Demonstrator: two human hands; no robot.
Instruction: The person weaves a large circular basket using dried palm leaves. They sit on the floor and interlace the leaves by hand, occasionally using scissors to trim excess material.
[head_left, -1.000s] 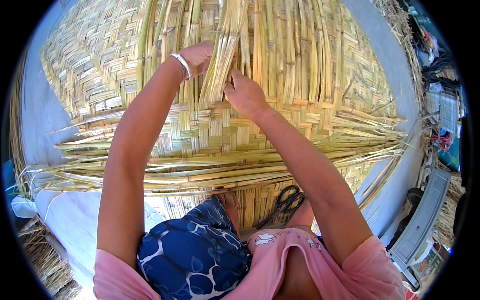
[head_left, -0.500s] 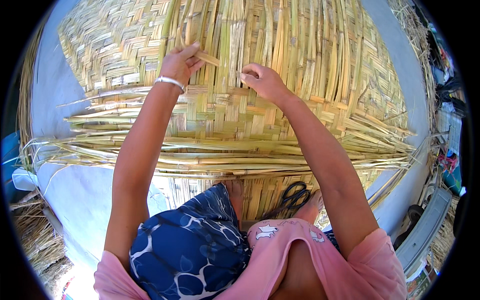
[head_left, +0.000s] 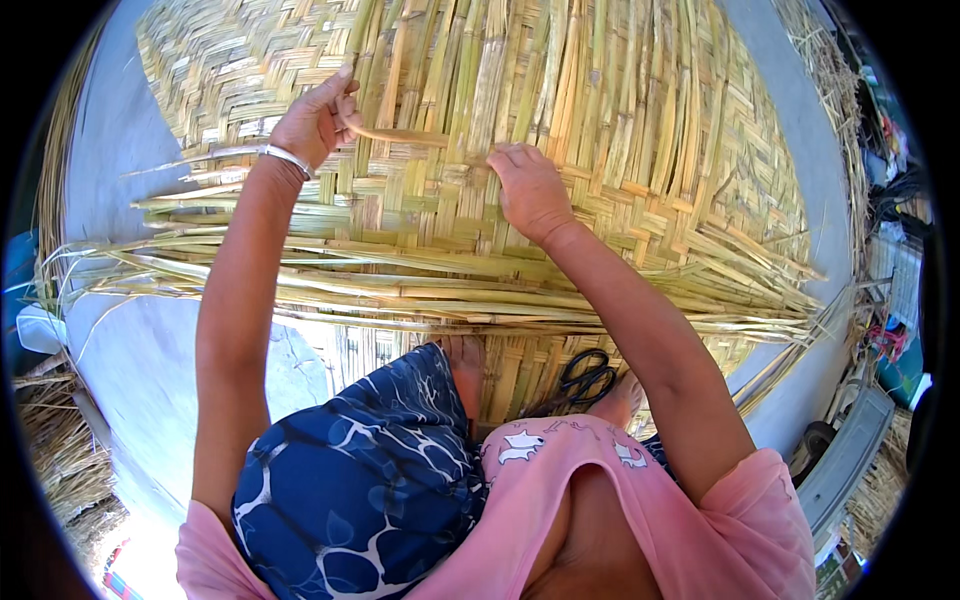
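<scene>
A large woven mat of split cane lies before me, with many loose lengthwise strips running away from me over its middle. My left hand is closed on a thin tan cane strip, which runs sideways to the right and passes in among the lengthwise strips. My right hand is at the weave just right of where that strip goes in. Its fingers are curled down and pressed together; what they hold is hidden beneath them.
Long crosswise cane strips lie in a loose bundle across the mat's near part. Black-handled scissors rest by my feet on the mat. A pale floor shows at the left. Piled dry stalks and a grey plastic object stand at the sides.
My left hand has moved left and slightly nearer, with the thin strip now stretched out sideways. The right hand has turned knuckles up and come slightly nearer. The view has shifted a little.
</scene>
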